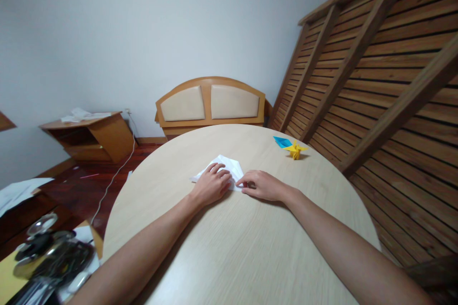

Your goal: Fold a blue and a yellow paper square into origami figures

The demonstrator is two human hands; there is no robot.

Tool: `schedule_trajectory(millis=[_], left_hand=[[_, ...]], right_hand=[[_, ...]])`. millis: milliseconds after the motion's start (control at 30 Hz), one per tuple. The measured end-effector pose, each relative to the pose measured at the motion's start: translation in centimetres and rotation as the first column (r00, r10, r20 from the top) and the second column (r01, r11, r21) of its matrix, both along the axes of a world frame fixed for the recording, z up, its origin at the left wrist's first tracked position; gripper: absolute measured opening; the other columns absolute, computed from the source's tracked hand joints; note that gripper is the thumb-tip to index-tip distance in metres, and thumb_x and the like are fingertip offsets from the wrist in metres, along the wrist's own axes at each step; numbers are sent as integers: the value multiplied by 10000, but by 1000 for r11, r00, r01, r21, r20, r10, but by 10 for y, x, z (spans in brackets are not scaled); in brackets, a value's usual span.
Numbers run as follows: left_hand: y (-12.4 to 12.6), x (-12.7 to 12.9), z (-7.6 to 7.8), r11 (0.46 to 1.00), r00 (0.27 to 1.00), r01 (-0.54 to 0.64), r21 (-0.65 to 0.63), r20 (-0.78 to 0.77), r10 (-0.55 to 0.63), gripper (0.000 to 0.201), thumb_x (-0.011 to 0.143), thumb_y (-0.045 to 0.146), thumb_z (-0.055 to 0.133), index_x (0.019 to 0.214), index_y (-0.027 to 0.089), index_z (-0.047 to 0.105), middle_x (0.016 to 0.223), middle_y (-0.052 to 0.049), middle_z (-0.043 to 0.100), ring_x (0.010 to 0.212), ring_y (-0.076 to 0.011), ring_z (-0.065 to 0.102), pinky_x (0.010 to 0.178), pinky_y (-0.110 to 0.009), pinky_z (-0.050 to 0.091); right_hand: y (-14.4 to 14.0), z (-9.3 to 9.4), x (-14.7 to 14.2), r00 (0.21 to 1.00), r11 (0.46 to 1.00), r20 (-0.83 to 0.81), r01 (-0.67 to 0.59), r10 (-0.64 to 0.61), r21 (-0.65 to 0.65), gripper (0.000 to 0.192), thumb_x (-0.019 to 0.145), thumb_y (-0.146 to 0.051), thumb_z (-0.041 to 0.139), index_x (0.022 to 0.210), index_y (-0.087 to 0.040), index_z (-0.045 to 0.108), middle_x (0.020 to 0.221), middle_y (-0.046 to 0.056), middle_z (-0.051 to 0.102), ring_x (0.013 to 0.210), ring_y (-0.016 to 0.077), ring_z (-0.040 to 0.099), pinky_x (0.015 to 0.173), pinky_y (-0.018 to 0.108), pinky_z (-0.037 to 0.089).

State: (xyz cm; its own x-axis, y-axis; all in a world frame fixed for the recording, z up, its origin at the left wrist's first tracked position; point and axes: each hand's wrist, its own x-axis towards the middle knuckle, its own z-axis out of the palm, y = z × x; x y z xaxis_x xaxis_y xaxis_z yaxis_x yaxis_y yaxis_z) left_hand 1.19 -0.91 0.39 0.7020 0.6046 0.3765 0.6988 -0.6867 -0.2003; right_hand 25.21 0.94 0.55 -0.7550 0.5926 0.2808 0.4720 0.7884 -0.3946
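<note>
Centre of frame — your left hand [212, 185] lies flat, fingers spread, on the white paper [229, 167]. Your right hand [261, 186] presses its curled fingertips on the paper's near edge — a partly folded, creased sheet.

both forearms bare, no sleeves; left hand [212, 185] & right hand [263, 185] w/o gloves, rings, watch.

Both hands [212, 184] [263, 185] flat on white paper [229, 166].
</note>
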Motion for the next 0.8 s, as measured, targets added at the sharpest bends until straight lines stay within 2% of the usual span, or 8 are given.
schedule_trajectory(millis=[100, 167, 467, 567, 667, 800], left_hand=[[2, -1, -2, 1000, 1000, -3, 13, 4, 3, 257, 945, 256, 555, 1182, 189, 630, 1260, -76, 647, 1207, -279, 505, 1045, -446, 390], [3, -1, -3, 1000, 1000, -10, 6, -12, 11, 220, 949, 238, 556, 1146, 200, 645, 1263, -72, 641, 1159, -267, 532, 1010, -435, 412], [1, 1, -1, 995, 995, -41, -88, -99, 32, 132, 972, 226, 537, 999, 192, 661, 1000, -59, 689, 904, -211, 618, 774, -333, 458], [-1, 3, 1, 992, 995, -41, -121, -93, 30, 170, 979, 246, 500, 919, 185, 647, 906, -58, 684, 830, -197, 623, 732, -311, 458], [-3, 4, 1, 988, 998, -26, -155, -65, 16, 223, 986, 261, 456, 900, 186, 647, 876, -60, 689, 808, -194, 634, 729, -305, 477], [-4, 3, -1, 980, 1000, 22, -198, 19, -19, 297, 1009, 288, 389, 979, 201, 672, 953, -73, 711, 915, -201, 662, 837, -320, 511]], right_hand=[[0, -1, 0, 1000, 1000, 0, -24, 24, 15, 207, 902, -253, 619, 1057, -227, 755, 971, 65, 726, 902, 197, 649, 832, 296, 462], [0, -2, 0, 1000, 999, -8, -30, 30, 23, 205, 908, -244, 611, 1047, -231, 761, 1031, 73, 714, 948, 201, 645, 863, 303, 467], [2, -5, 2, 1000, 999, 13, 17, -17, 32, 211, 924, -266, 600, 1063, -250, 758, 1149, 53, 691, 1040, 208, 631, 939, 321, 463], [2, -4, 2, 999, 999, 19, 32, -33, 39, 213, 926, -270, 594, 1063, -254, 756, 1155, 55, 690, 1048, 211, 630, 933, 323, 466], [2, -4, 2, 998, 996, 24, 64, -65, 60, 216, 924, -262, 590, 1063, -248, 754, 1156, 63, 690, 1050, 216, 630, 921, 330, 470], [3, -5, 3, 993, 989, 27, 110, -114, 100, 216, 925, -253, 581, 1056, -235, 752, 1155, 73, 691, 1063, 227, 625, 931, 351, 468]])
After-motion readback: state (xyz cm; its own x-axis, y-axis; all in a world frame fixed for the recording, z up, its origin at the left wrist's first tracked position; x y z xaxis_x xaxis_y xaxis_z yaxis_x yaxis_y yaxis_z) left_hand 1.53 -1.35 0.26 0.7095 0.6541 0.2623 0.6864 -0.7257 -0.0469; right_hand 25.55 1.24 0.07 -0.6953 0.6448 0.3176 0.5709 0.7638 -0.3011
